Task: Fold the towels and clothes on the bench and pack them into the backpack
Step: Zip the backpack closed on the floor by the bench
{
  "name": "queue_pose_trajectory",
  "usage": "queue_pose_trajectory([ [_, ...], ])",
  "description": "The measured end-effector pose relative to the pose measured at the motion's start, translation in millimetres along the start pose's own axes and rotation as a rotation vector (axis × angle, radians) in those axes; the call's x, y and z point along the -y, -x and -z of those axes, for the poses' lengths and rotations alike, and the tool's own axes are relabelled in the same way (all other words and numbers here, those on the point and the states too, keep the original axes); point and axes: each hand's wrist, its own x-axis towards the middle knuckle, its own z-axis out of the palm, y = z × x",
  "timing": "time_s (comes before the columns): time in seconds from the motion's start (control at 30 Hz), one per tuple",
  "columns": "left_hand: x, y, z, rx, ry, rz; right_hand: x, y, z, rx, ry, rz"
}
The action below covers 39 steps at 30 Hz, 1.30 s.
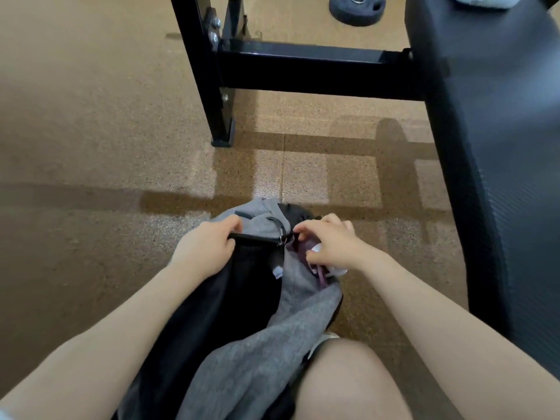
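Packing is under way: backpack rim is gripped by left hand; right hand fingers, curled, tuck clothes in; zipping seems next.

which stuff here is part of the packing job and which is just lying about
Part of the job:
backpack, gripped by left hand
right hand at its opening
maroon cloth inside
pale towel on bench

Just lying about:
weight plate on floor
black frame
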Motion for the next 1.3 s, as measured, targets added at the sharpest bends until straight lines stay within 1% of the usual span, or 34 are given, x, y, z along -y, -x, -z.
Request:
queue_pose_trajectory([
  [0.03,0,-1,-2,-0.009,-0.016,-0.004,1,-2,-2,0.01,0.026,-0.004],
  [0.1,-3,-3,-5,-0.027,0.023,-0.01,7,-8,-5,0.027,0.059,-0.04],
  [0.2,-4,-5,-5,0.0,0.095,-0.083,19,-19,-6,-0.017,-0.049,-0.168],
  [0.3,0,-9,-4,0.091,0.13,-0.134,26,-27,-11,-0.118,-0.001,-0.209],
  [0.37,-1,-10,-4,0.171,0.14,-0.161,30,-32,-14,-0.131,-0.066,-0.226],
  [0.43,-5,-9,-6,0.25,0.166,-0.194,28,-32,-13,-0.098,-0.158,-0.168],
  [0.5,-10,-7,-3,0.345,0.259,-0.187,21,-25,-7,-0.089,-0.204,-0.081],
  [0.57,-17,-11,2,0.436,0.378,-0.158,8,-16,-1,-0.137,-0.268,-0.067],
  [0.6,-22,-17,4,0.459,0.374,-0.166,2,-11,2,-0.177,-0.304,-0.084],
  [0.67,-31,-37,-2,0.435,0.217,-0.257,-7,-4,2,-0.249,-0.406,-0.108],
  [0.7,-38,-46,-7,0.421,0.179,-0.321,-7,-1,1,-0.271,-0.468,-0.111],
  [0.8,-56,-65,-28,0.472,0.212,-0.547,-3,7,3,-0.341,-0.596,-0.089],
  [0.87,-61,-72,-36,0.488,0.192,-0.593,-5,14,9,-0.384,-0.608,-0.086],
  [0.93,-59,-78,-38,0.45,0.134,-0.618,-7,24,11,-0.392,-0.678,-0.092],
  [0.97,-58,-79,-37,0.422,0.069,-0.633,-7,29,10,-0.4,-0.706,-0.098],
  [1.07,-57,-78,-35,0.268,-0.093,-0.625,-1,42,14,-0.475,-0.764,-0.108],
  [1.1,-56,-76,-33,0.203,-0.089,-0.584,2,45,19,-0.503,-0.778,-0.097],
  [1.17,-50,-72,-27,0.076,-0.012,-0.491,13,52,30,-0.53,-0.781,-0.052],
  [1.23,-43,-64,-18,-0.06,0.073,-0.422,25,59,41,-0.55,-0.777,-0.014],
  [1.3,-40,-53,-4,-0.173,0.11,-0.372,39,67,50,-0.584,-0.809,0.005],
])
